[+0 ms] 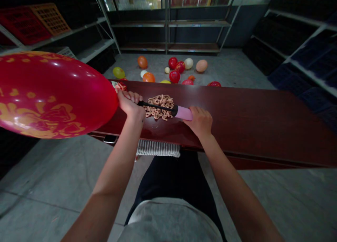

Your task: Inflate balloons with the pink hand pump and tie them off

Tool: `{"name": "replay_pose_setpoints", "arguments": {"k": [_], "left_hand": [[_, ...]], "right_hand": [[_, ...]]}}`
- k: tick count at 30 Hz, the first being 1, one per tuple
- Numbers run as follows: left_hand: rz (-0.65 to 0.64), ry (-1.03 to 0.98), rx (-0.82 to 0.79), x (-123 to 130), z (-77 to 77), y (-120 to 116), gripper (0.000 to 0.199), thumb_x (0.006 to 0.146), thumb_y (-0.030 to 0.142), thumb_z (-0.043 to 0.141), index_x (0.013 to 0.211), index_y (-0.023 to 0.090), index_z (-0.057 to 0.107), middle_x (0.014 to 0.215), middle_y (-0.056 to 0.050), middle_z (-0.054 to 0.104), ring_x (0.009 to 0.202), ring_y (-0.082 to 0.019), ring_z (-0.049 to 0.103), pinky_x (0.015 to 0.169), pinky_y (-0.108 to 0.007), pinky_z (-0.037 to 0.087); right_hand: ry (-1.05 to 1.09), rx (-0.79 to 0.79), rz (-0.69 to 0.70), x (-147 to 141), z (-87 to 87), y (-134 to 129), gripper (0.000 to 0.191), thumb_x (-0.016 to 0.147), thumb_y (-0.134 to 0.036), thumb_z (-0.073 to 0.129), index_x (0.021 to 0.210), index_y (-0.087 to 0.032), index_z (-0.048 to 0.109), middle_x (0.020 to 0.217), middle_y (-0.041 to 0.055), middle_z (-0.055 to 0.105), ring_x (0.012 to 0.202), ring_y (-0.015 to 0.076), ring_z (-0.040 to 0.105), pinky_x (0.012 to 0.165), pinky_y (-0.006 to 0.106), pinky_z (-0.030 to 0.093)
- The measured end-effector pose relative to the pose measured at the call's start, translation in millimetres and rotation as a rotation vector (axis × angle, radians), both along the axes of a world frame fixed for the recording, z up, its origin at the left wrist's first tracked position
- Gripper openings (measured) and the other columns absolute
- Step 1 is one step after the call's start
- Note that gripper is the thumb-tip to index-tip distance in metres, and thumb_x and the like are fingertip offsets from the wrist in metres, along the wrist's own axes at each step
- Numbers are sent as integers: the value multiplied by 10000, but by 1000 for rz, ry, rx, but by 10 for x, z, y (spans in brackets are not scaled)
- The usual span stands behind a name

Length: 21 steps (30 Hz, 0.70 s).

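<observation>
A big red balloon [55,94] with a yellow print fills the left side, swollen with air. My left hand [131,103] is closed at its neck, where the black rod end of a hand balloon pump [184,113] meets it; the fingers hide the joint itself. The pump lies level across the front of my body, its black rod drawn out of the pink barrel. Wrapped round the barrel's right end is my right hand [200,122]. Beneath the rod, a heap of uninflated tan long balloons [160,102] rests on the dark red table [250,119].
Small crumpled pieces [120,86] lie by my left hand. Behind the table, several inflated balloons [174,76] are scattered on the floor. Metal shelves [168,22] stand at the back, with crates [50,19] on the left. A grey ribbed cushion [158,148] is below the table's edge.
</observation>
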State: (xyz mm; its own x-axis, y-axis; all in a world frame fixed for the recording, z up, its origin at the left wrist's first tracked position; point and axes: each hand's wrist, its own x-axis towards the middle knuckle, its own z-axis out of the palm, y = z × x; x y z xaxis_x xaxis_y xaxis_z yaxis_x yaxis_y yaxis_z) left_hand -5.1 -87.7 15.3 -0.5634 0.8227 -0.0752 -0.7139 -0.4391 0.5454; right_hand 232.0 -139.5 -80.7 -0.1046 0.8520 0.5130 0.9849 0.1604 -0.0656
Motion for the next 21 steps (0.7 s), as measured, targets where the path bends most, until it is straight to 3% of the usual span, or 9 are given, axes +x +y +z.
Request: {"name": "replay_pose_setpoints", "arguments": {"k": [6,11,14,18,21], "left_hand": [[-79,-73,-13,837,-331,59,506,1038,266,396,567,197,225,419,75,190,324,-77,175,398,-249,182],[-136,-98,-38,1492,-552,73,534,1017,275,434,533,198,222,387,66,198,302,-75,184,388,-250,177],[-131,-58,-45,1522,-603,112,550,986,346,513,548,198,216,402,68,217,314,-70,206,395,-242,197],[-225,-52,-58,1287,-631,163,559,977,418,502,554,207,205,398,65,193,319,-80,213,396,-252,210],[-207,-97,-81,1090,-601,148,519,973,365,487,568,206,204,408,69,188,322,-82,208,399,-255,205]], "right_hand": [[-22,-37,21,295,30,-88,322,810,-395,695,1054,-197,625,963,84,711,820,246,601,692,334,318],[-61,12,-79,506,-4,-145,287,809,-407,675,997,-195,638,897,89,697,803,262,595,665,349,298],[-61,18,-94,513,-14,-131,297,816,-408,659,1018,-191,644,905,94,699,808,262,592,667,353,295],[-123,4,-55,450,3,-120,296,818,-387,661,1044,-197,646,894,83,697,811,255,592,681,350,296],[-181,-17,-3,420,23,-131,311,829,-401,661,1064,-197,644,904,80,699,821,252,593,689,345,299]]}}
